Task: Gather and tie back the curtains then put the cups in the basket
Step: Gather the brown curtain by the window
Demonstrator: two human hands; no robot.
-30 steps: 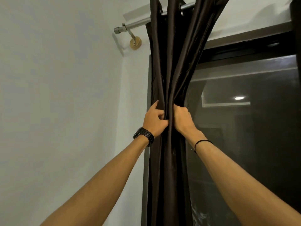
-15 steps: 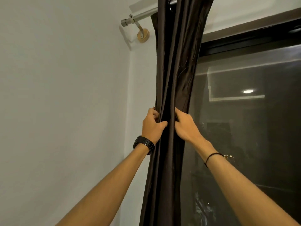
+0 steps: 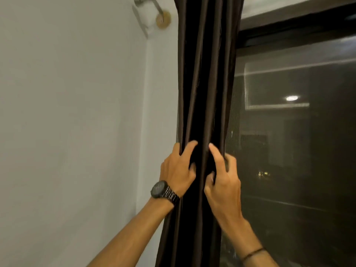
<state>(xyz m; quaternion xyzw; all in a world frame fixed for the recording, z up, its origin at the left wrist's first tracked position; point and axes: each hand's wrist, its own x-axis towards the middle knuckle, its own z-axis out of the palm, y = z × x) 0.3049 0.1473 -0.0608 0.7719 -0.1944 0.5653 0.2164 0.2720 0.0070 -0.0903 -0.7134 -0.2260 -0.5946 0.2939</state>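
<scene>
**Curtain** (image 3: pixel 204 83): dark brown cloth hanging in tight upright folds, and the reference point for every place below. It is drawn into one narrow column. No tie, cord or hook shows on it or near it.

**Left hand** (image 3: pixel 178 168): on the curtain's left side, partway down the column. Its fingers are curled into the folds and grip the cloth.

**Watch** (image 3: pixel 160 190): dark, on the left wrist, against the curtain's left edge.

**Right hand** (image 3: pixel 223 178): on the curtain's right side, about level with the left hand, with a strip of folds between the two. Its fingers are hooked into the cloth and grip it.

**Band** (image 3: pixel 252 253): thin and dark, on the right wrist, lower down and to the right of the curtain.

**Window** (image 3: pixel 298 151): directly right of the curtain. The glass is dark and uncovered and reflects a ceiling light (image 3: pixel 291 98).

**Wall** (image 3: pixel 67 112): pale and plain, left of the curtain.

**Rod bracket** (image 3: pixel 163 18): on the wall, up and to the left of the curtain's top. The rod itself is mostly out of frame.

**Cups and basket**: not in view.

**Progress, as judged**
- Gathering this curtain looks close to complete, since both hands squeeze the folds into one bundle.
- Tying back is not yet done.
- Whether a second curtain needs the same cannot be told.
- The cups step appears wholly outstanding.
</scene>
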